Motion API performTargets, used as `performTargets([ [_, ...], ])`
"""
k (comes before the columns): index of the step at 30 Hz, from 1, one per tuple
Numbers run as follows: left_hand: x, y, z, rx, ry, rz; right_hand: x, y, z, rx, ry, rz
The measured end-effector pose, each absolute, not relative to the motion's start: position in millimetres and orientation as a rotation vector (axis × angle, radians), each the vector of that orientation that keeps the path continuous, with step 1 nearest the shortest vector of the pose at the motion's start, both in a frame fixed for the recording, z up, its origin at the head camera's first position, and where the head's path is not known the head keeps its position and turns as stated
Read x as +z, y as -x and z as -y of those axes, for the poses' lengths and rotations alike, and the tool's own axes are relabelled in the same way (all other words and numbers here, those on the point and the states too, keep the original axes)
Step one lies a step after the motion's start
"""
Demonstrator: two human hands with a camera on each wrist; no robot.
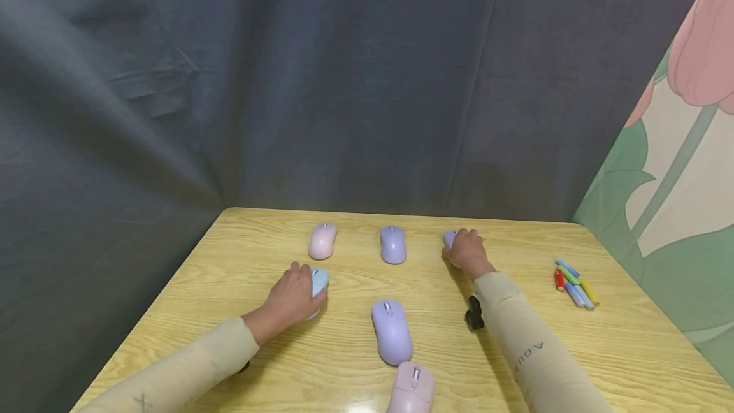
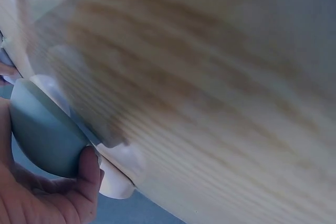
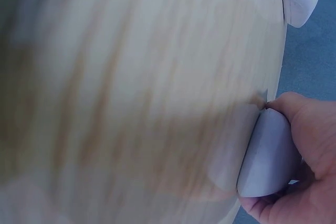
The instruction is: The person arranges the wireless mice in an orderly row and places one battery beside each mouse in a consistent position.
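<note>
On the wooden table [image 1: 229,285], my left hand [image 1: 291,299] grips a light blue computer mouse [image 1: 318,283]. The left wrist view shows that mouse [image 2: 42,129] close up, with my thumb [image 2: 86,174] curled against its side. My right hand [image 1: 467,251] lies over a lilac mouse [image 1: 449,238] at the back right and covers most of it. In the right wrist view my fingers wrap round the same lilac mouse [image 3: 265,156].
A pink mouse [image 1: 322,240] and a lilac mouse [image 1: 393,245] lie in the back row. A larger lilac mouse [image 1: 392,331] and a pink one [image 1: 411,390] lie near me. Several coloured batteries [image 1: 575,283] lie at the right. Dark cloth hangs behind.
</note>
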State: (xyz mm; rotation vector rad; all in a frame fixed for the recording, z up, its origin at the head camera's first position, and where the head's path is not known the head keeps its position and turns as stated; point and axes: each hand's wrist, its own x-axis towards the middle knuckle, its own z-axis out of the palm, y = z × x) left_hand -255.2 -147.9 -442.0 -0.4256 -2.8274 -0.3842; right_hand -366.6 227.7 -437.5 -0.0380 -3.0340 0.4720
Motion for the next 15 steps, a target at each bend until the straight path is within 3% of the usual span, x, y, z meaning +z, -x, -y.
performTargets([
  [15,-447.0,261.8,146.2,-0.342,0.439,2.854,-443.0,370.5,-231.5,0.5,0.033,3.021],
])
